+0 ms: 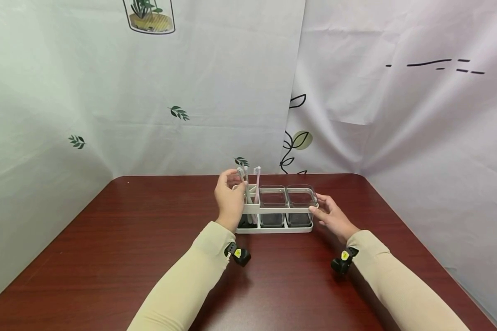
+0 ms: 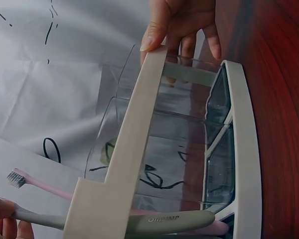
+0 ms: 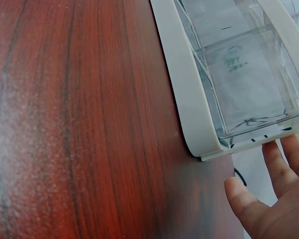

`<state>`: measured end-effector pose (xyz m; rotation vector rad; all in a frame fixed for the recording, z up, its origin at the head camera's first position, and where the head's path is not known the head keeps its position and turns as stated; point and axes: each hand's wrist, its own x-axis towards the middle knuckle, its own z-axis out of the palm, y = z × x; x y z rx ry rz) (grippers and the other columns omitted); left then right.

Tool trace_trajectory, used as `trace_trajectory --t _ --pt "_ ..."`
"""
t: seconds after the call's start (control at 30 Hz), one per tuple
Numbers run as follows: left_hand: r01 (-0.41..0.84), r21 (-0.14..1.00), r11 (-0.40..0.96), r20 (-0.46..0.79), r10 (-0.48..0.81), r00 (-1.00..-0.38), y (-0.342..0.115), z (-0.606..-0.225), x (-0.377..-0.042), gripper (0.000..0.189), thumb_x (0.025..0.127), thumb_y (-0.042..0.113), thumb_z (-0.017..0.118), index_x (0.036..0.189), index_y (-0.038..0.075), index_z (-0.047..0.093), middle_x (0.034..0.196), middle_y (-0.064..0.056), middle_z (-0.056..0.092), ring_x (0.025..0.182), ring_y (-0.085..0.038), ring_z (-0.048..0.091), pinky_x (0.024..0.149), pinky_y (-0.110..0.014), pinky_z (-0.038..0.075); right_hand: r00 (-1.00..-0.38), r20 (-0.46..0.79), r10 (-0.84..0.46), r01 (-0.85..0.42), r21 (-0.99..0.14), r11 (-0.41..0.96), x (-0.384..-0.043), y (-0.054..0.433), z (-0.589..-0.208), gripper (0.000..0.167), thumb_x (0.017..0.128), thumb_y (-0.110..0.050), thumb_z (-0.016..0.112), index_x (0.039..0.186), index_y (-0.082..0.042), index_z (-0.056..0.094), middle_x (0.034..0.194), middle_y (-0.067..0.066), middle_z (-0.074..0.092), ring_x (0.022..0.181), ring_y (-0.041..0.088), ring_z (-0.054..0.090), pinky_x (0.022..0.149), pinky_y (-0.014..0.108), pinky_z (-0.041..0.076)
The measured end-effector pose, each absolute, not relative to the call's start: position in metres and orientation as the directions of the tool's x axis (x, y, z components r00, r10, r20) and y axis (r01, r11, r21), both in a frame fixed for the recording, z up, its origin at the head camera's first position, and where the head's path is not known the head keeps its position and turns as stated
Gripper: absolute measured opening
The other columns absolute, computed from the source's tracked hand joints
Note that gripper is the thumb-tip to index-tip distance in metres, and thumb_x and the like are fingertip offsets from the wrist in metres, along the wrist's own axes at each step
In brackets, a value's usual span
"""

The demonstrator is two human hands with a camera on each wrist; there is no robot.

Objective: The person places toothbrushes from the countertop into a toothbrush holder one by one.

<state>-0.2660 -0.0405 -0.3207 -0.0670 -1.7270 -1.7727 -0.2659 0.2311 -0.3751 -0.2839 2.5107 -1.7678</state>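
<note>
A white toothbrush holder [image 1: 273, 230] stands upright on the table, with two clear square cups [image 1: 273, 219] in its middle and right places. Several toothbrushes lean in its left section, a pink toothbrush [image 1: 257, 184] among them. My left hand [image 1: 229, 197] is at that end, thumb and fingers pinching a grey-green toothbrush [image 2: 174, 222] near its head; its handle still reaches down inside the holder. At the opposite end, my right hand [image 1: 331, 217] grips the corner of the upper rail [image 2: 134, 129], thumb on its front. Its lower fingers [image 3: 279, 167] spread beside the end cup.
The dark red wooden table [image 1: 107, 257] reaches back to a pale printed curtain [image 1: 215, 82], which also hangs along both sides. Black wrist cameras [image 1: 242, 256] are strapped over the cream sleeves [image 1: 190, 276].
</note>
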Motion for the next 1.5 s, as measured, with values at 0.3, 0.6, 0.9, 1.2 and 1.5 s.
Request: trace_trajectory --t 0.3,0.6,0.9,1.2,1.5 --pt "0.448 0.887 0.113 0.454 -0.400 -0.796 -0.039 -0.327 -0.263 0.030 0.080 -0.011 0.066 0.107 -0.001 0.060 0.092 -0.015 0.062 0.089 -0.028 0.062 0.075 -0.030 0.053 -0.981 0.056 -0.184 -0.113 -0.941 0.319 -0.266 0.231 -0.375 0.064 0.100 -0.026 0.054 0.150 -0.005 0.019 0.151 0.025 0.027 0.135 0.042 0.034 0.104 0.061 0.034" --pt "0.462 0.876 0.138 0.476 -0.391 -0.788 -0.037 -0.331 -0.258 0.030 0.081 -0.010 0.067 0.109 -0.002 0.059 0.093 -0.016 0.061 0.090 -0.029 0.061 0.082 -0.040 0.053 -0.982 0.055 -0.181 -0.111 -0.943 0.315 -0.265 0.231 -0.374 0.064 0.100 -0.025 0.054 0.150 -0.006 0.019 0.151 0.024 0.028 0.135 0.042 0.035 0.104 0.061 0.034" --pt "0.474 0.871 0.130 0.482 -0.409 -0.775 -0.036 -0.334 -0.259 0.029 0.079 -0.014 0.066 0.105 -0.004 0.060 0.090 -0.018 0.061 0.088 -0.031 0.061 0.080 -0.043 0.053 -0.980 0.059 -0.191 -0.119 -0.940 0.321 -0.264 0.231 -0.373 0.064 0.100 -0.026 0.053 0.150 -0.005 0.019 0.152 0.025 0.026 0.137 0.042 0.033 0.104 0.061 0.034" --pt "0.477 0.872 0.115 0.478 -0.418 -0.773 -0.036 -0.335 -0.258 0.028 0.077 -0.014 0.066 0.103 -0.004 0.060 0.088 -0.018 0.061 0.085 -0.030 0.061 0.078 -0.036 0.053 -0.978 0.062 -0.197 -0.124 -0.939 0.322 -0.264 0.230 -0.372 0.065 0.100 -0.026 0.053 0.150 -0.004 0.018 0.152 0.026 0.026 0.137 0.042 0.032 0.103 0.061 0.035" --pt "0.476 0.873 0.111 0.475 -0.416 -0.775 -0.036 -0.334 -0.254 0.027 0.077 -0.014 0.065 0.102 -0.006 0.060 0.087 -0.018 0.060 0.085 -0.029 0.060 0.078 -0.036 0.053 -0.981 0.066 -0.185 -0.122 -0.941 0.316 -0.264 0.232 -0.374 0.064 0.100 -0.025 0.054 0.150 -0.005 0.019 0.152 0.024 0.026 0.136 0.041 0.033 0.102 0.061 0.036"
